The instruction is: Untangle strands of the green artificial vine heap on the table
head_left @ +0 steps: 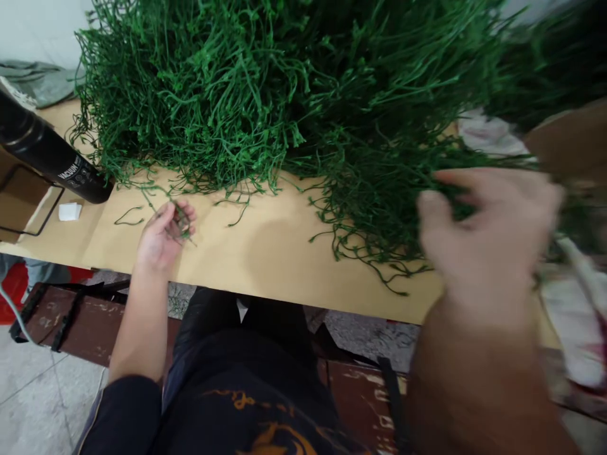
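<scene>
My left hand (165, 234) rests palm up over the cardboard-coloured tabletop (284, 253), its fingers curled round a few thin green plastic stems (179, 218). My right hand (484, 221), smeared by motion, is above a low heap of darker green stems (379, 196) on the right. Its thumb and fingers are apart, and nothing shows between them. Behind both hands rises a large mound of green plastic stems (227, 88) with small knobbed, branching tips. A single loose stem (129, 218) lies just left of my left hand.
A black vacuum bottle (52, 151) leans at the left, near a small white piece (69, 211) and a cardboard box (19, 189). White cloth or bags (493, 133) lie at the right. A brown bench (80, 322) runs below the table edge.
</scene>
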{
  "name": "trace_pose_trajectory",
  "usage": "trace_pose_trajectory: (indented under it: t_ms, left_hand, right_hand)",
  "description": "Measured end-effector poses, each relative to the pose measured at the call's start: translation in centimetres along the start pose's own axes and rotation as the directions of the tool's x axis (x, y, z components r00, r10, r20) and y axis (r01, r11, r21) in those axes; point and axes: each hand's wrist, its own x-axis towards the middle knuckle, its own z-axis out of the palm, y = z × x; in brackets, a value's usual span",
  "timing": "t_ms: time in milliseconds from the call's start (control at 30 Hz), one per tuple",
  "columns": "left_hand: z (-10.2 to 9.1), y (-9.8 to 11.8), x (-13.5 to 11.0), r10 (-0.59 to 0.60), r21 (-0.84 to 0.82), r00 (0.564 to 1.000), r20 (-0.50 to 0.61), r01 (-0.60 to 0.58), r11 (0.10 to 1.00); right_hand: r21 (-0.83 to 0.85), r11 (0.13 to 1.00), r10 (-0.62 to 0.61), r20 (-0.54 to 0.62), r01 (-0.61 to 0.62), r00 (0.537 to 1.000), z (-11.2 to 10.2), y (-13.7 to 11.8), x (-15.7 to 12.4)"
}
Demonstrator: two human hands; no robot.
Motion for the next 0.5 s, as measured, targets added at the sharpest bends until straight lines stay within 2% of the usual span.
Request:
trace_pose_trajectory:
  t_ms: [33, 100, 167, 200, 233, 267, 333, 400, 500]
  left_hand:
    - [-0.7, 0.6, -1.2, 0.026, 0.062, 0.999, 0.040, -0.028, 0.998]
    - [-2.4, 2.0, -3.7, 0.060, 0.268, 0.987, 0.151, -0.099, 0.958]
    - [-4.4, 3.2, -5.9, -0.125, 0.552, 0.960, 0.252, -0.037, 0.833]
    - [-5.4, 3.7, -6.8, -0.262, 0.684, 0.937, 0.229, 0.037, 0.729]
    - [-6.3, 3.8, -7.5, -0.360, 0.770, 0.920, 0.157, 0.114, 0.628]
    - [-7.2, 3.8, -8.0, -0.414, 0.815, 0.906, 0.086, 0.175, 0.552]
    - [-8.6, 3.0, -8.5, -0.440, 0.872, 0.898, -0.015, 0.227, 0.433]
    - [-9.5, 1.9, -8.6, -0.393, 0.897, 0.914, -0.097, 0.252, 0.364]
    - [-10.1, 0.7, -8.7, -0.383, 0.882, 0.914, -0.136, 0.288, 0.374]
  right_hand:
    - [-0.043, 0.998, 0.039, -0.037, -0.040, 0.999, 1.2, -1.3, 0.1]
    - [0.004, 1.000, 0.004, -0.038, -0.004, 0.999, 3.6, -3.8, 0.3]
    - [0.115, 0.989, -0.097, 0.062, 0.089, 0.993, 5.9, -5.8, 0.5]
    - [0.162, 0.979, -0.147, 0.128, 0.125, 0.981, 6.9, -6.6, 0.6]
    - [0.198, 0.968, -0.193, 0.208, 0.152, 0.959, 7.7, -7.3, 0.8]
    - [0.220, 0.960, -0.234, 0.288, 0.174, 0.929, 8.5, -8.0, 1.1]
    - [0.210, 0.956, -0.276, 0.420, 0.203, 0.865, 9.7, -9.1, 1.6]
    - [0.163, 0.963, -0.268, 0.495, 0.214, 0.827, 10.5, -9.9, 2.2]
    - [0.102, 0.975, -0.223, 0.509, 0.199, 0.831, 11.6, -10.7, 2.8]
